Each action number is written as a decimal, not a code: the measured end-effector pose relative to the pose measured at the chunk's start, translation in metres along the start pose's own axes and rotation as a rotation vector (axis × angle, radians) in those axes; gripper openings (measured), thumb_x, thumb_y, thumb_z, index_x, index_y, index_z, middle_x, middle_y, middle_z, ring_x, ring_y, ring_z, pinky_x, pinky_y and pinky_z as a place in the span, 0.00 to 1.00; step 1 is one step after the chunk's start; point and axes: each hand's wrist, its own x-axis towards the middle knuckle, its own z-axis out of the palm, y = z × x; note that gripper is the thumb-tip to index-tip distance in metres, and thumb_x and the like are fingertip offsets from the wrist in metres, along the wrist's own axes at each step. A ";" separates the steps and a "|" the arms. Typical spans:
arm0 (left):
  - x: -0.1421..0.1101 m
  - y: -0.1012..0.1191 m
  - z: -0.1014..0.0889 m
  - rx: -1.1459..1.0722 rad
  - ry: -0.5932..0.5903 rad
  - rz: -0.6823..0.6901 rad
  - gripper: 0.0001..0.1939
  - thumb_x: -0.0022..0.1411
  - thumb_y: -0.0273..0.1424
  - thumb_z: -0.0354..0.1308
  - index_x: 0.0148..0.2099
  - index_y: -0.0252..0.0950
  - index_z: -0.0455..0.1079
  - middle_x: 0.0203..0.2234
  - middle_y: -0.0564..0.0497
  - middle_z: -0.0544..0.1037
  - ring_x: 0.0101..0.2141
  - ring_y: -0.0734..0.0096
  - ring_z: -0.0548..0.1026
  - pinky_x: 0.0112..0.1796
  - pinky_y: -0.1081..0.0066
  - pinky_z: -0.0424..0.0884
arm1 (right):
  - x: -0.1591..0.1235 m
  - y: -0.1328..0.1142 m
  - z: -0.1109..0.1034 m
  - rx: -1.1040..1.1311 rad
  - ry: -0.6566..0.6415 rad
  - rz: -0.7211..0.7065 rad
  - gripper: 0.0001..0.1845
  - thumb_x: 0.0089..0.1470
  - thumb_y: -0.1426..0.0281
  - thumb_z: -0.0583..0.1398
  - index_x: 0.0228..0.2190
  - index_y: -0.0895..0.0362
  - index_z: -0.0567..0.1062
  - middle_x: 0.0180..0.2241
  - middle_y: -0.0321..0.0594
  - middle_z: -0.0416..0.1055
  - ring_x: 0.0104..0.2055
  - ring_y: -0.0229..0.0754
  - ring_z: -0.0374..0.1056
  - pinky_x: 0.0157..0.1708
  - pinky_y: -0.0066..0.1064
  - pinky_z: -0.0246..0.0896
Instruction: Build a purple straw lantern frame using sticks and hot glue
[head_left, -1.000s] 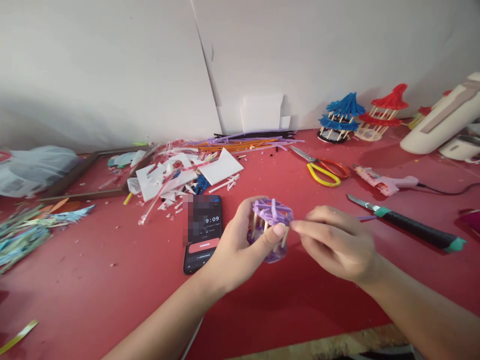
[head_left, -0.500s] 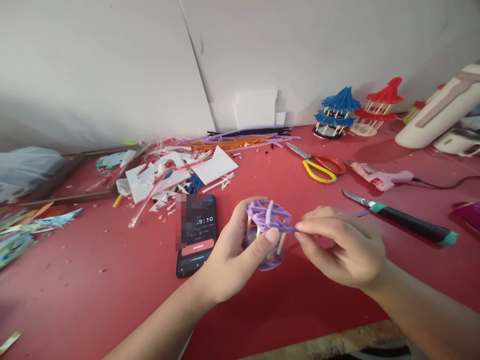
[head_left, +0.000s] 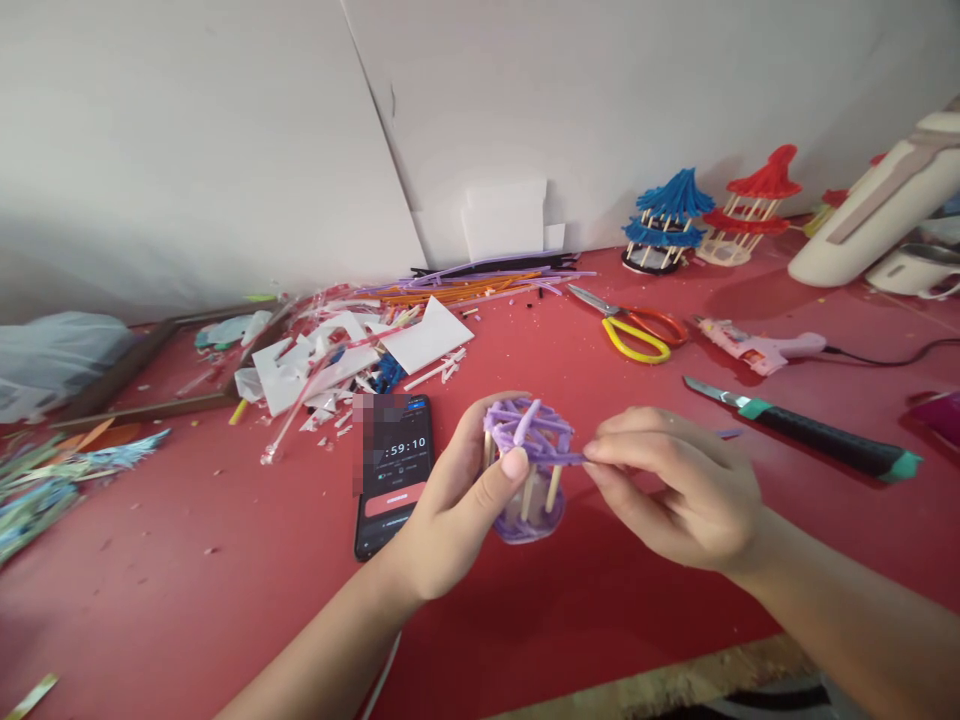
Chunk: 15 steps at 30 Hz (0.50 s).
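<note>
My left hand [head_left: 457, 500] is closed around the side of a small purple pavilion model [head_left: 531, 425], thumb pressed near its upper ring. Pale sticks stand between that upper part of crossed purple pipe cleaners and a round purple-edged base. Between thumb and fingertips, my right hand [head_left: 675, 480] pinches the end of a purple pipe cleaner [head_left: 571, 460] that sticks out from the model's right side. The other end of this strip meets the ring. Fingers of my left hand behind the model are hidden.
A phone [head_left: 394, 470] lies left of my hands. Scissors [head_left: 637, 325], a pink glue gun [head_left: 757, 345] and a utility knife [head_left: 802, 430] lie to the right. Blue [head_left: 667, 220] and red [head_left: 754, 205] pavilions stand behind, near a pale flask [head_left: 874, 205]. Paper scraps [head_left: 427, 335] litter the back left.
Both hands and the model have shifted slightly left in view. The model has tilted a little, showing more of its base and sticks. The right hand keeps its pinch.
</note>
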 end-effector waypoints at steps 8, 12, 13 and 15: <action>0.001 -0.003 0.001 0.079 0.056 0.036 0.21 0.68 0.44 0.57 0.58 0.40 0.63 0.46 0.46 0.77 0.46 0.61 0.75 0.45 0.66 0.73 | 0.001 -0.002 0.002 -0.012 0.038 0.024 0.16 0.54 0.78 0.65 0.44 0.54 0.73 0.33 0.38 0.78 0.35 0.41 0.75 0.36 0.32 0.75; 0.000 -0.005 0.001 0.142 0.040 0.034 0.21 0.69 0.43 0.56 0.59 0.42 0.61 0.46 0.48 0.75 0.46 0.64 0.74 0.47 0.68 0.72 | 0.002 -0.005 0.002 -0.005 0.008 0.051 0.13 0.56 0.78 0.64 0.43 0.53 0.75 0.34 0.39 0.77 0.35 0.40 0.75 0.36 0.32 0.74; 0.000 -0.006 0.001 0.153 0.031 0.033 0.21 0.69 0.43 0.56 0.59 0.42 0.61 0.46 0.49 0.75 0.46 0.66 0.73 0.47 0.69 0.71 | 0.002 -0.006 0.002 -0.002 -0.005 0.063 0.12 0.57 0.78 0.63 0.41 0.53 0.75 0.34 0.39 0.76 0.35 0.40 0.74 0.35 0.32 0.74; 0.001 -0.007 0.001 0.160 0.022 0.026 0.21 0.69 0.43 0.56 0.59 0.43 0.60 0.46 0.50 0.75 0.45 0.68 0.73 0.47 0.70 0.71 | 0.002 -0.008 0.002 0.016 -0.029 0.107 0.09 0.58 0.79 0.61 0.39 0.54 0.75 0.34 0.40 0.75 0.34 0.39 0.73 0.34 0.31 0.73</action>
